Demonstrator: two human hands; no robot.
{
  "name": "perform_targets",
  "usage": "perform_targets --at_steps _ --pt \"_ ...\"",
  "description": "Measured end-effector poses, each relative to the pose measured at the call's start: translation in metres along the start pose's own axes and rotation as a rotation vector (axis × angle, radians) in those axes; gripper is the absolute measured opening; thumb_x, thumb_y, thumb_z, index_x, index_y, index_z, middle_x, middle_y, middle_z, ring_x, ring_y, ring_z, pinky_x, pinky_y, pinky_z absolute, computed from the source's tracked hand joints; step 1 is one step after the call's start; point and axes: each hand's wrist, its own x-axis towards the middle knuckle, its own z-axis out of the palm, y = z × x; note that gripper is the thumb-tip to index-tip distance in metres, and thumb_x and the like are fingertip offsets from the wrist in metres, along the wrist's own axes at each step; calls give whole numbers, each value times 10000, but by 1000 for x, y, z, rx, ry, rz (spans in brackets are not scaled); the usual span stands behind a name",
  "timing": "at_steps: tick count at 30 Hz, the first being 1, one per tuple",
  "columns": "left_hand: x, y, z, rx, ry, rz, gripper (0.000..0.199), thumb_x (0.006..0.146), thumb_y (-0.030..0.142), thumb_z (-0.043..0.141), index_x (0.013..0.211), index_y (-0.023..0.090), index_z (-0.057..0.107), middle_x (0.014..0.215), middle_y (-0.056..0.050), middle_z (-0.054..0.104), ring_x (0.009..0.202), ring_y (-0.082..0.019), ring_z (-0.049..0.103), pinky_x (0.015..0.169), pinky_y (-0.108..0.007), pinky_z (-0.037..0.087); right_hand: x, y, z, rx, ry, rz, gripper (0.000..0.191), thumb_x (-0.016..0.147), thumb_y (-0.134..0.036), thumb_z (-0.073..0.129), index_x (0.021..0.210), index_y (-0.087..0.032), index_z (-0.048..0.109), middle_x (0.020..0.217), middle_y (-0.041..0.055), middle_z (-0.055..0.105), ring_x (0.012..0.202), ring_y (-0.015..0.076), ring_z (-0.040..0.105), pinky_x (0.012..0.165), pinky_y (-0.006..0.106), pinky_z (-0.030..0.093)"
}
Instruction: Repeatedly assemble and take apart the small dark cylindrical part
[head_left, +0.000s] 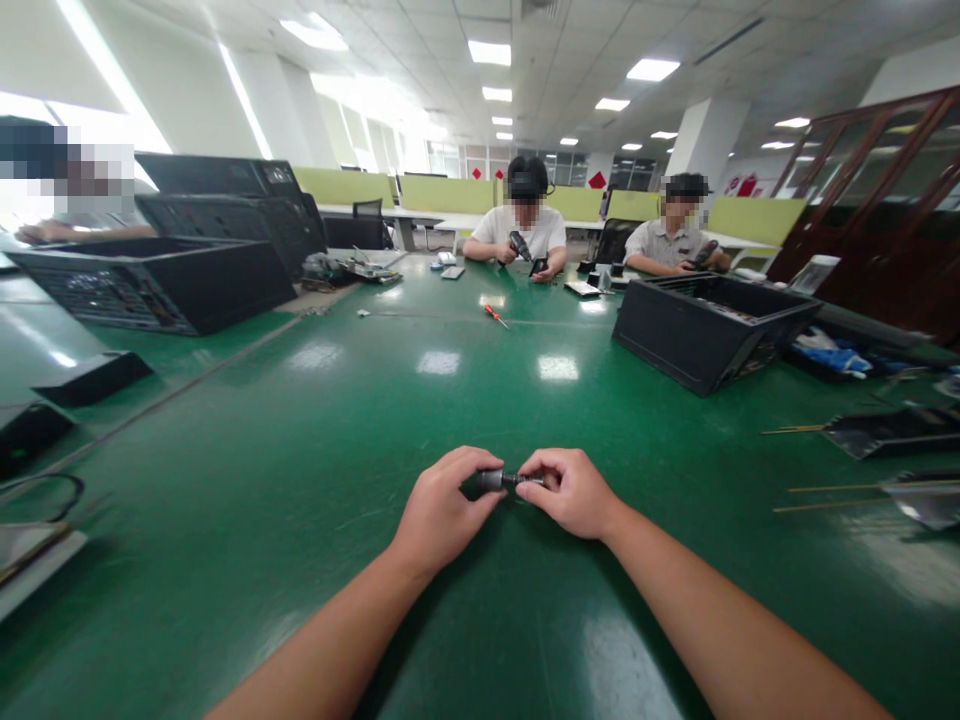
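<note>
Bare forearms [326,625] come up from the lower edge toward the middle of the green table [262,480]. At their ends the left hand [446,505] and right hand [576,495] face each other, the fingers of both pinching a small cylindrical piece [492,480] between them. It is dark grey to black, with a thick barrel in the left fingers and a thin metal shaft in the right. Its long axis runs side to side, the thin end pointing right; whether it touches the tabletop I cannot tell, and any marking is too small to read. Well beyond lies an orange-handled screwdriver [495,315], its tip toward the near right. Black computer cases stand right [675,335] and left [161,285]. Across the table, a person in white [551,228] holds a power drill [519,244], before yellow-green partitions [442,193].
</note>
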Motion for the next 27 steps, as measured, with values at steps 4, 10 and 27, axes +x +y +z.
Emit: perform_targets --at_steps 4,10,27 --pt "0 0 0 10 4 0 198 787 169 696 980 210 671 962 -40 694 910 -182 649 825 -309 522 0 1 -1 5 -4 5 121 765 -274 691 793 -156 701 478 -77 382 459 83 300 491 237 240" --pt "0 0 -1 25 10 1 225 770 147 713 981 211 669 968 -39 694 916 -187 651 830 -313 524 1 2 -1 12 0 12 127 763 -282 687 798 -161 699 479 -78 376 457 84 301 487 239 243" --pt "1 0 -3 39 22 -9 243 764 125 706 985 216 666 976 -34 688 919 -184 646 840 -315 520 1 4 -3 23 2 26 125 767 -283 679 793 -163 697 468 -78 368 452 85 296 479 235 237"
